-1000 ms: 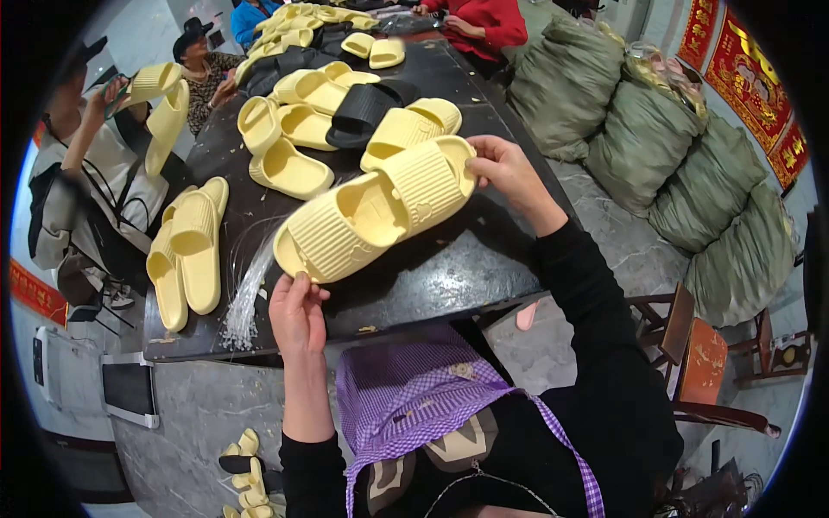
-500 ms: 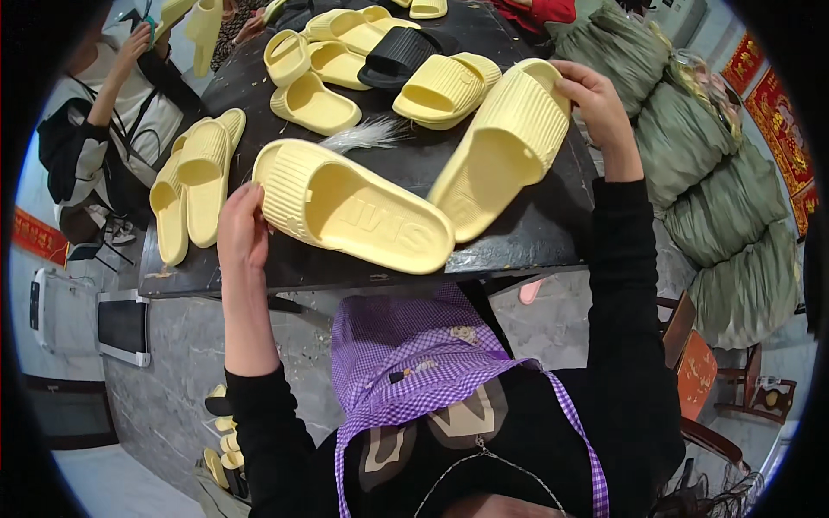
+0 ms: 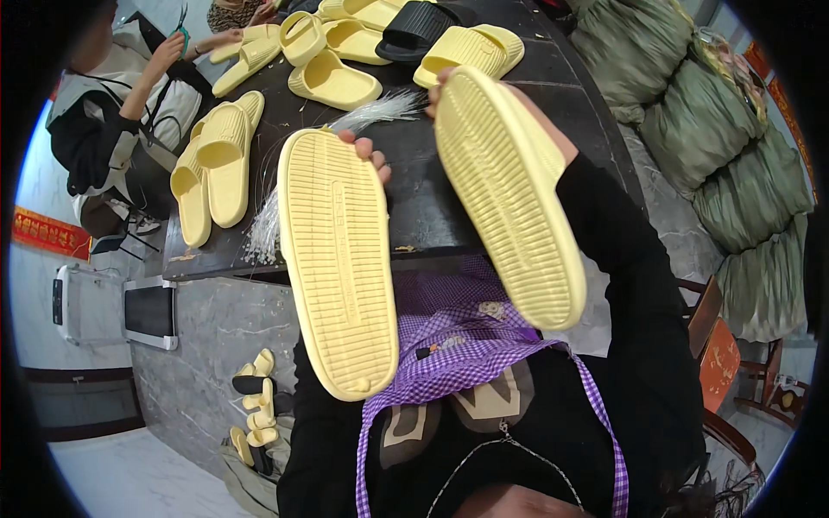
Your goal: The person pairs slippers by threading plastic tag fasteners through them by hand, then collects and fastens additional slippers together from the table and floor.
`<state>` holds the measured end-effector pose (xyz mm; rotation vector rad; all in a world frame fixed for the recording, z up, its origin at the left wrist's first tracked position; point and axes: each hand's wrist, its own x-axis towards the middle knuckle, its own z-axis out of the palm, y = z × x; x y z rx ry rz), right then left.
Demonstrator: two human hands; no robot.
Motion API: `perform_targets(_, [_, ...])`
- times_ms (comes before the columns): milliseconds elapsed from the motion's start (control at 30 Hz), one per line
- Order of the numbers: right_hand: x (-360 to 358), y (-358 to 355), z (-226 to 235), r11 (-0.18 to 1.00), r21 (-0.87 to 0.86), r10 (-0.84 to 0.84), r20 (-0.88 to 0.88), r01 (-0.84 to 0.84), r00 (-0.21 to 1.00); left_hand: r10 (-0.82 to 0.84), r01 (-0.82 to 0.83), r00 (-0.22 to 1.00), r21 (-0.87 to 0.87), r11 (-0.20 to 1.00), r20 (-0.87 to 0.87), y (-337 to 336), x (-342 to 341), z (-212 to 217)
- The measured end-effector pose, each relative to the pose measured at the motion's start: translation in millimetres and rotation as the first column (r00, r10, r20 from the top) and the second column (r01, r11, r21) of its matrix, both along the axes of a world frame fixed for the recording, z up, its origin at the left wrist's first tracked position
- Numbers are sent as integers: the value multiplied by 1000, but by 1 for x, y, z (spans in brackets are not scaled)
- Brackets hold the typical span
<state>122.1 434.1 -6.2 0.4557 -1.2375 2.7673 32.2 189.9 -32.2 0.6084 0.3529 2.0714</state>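
Note:
My left hand (image 3: 368, 155) is closed around the toe end of a yellow slide sandal (image 3: 338, 268). Its ribbed sole faces up, with a small lump near the heel. My right hand (image 3: 540, 119) grips a second yellow slide sandal (image 3: 509, 198) by its toe end, also sole up and tilted. Both sandals are held over the near table edge and my lap, apart from each other. Most of each hand is hidden behind its sandal. Thin clear plastic strands (image 3: 389, 109) lie on the dark table (image 3: 423, 211) behind them.
A pair of yellow slides (image 3: 226, 164) stands at the table's left. Further back are more yellow slides (image 3: 337, 79) and a black slide (image 3: 416, 30). At left, another person's hand (image 3: 168, 53) holds scissors (image 3: 182, 34). Green sacks (image 3: 699, 129) are stacked at right.
Both sandals have been lifted off the table, flipped from insole up to sole up and brought nearer to me. More clear strands now show at the table's left front edge.

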Motion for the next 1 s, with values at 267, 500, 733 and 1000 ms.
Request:
perform_targets(267, [12,-49,19,860,-386,356,-18,-335,934,-162,163,986,349,923,-33,32,22,-12])
perform_targets(500, [12,-64,15,857,-465,281,59,-222,958,-172,100,965,328,939,200,18,31,-24])
perform_targets(733, [19,-54,23,747,-568,488,115,-346,865,-177,96,955,316,944,237,27,39,-20])
perform_targets(1000, [8,-63,-6,844,-458,291,-48,-280,956,-215,112,937,347,931,275,49,50,-17])
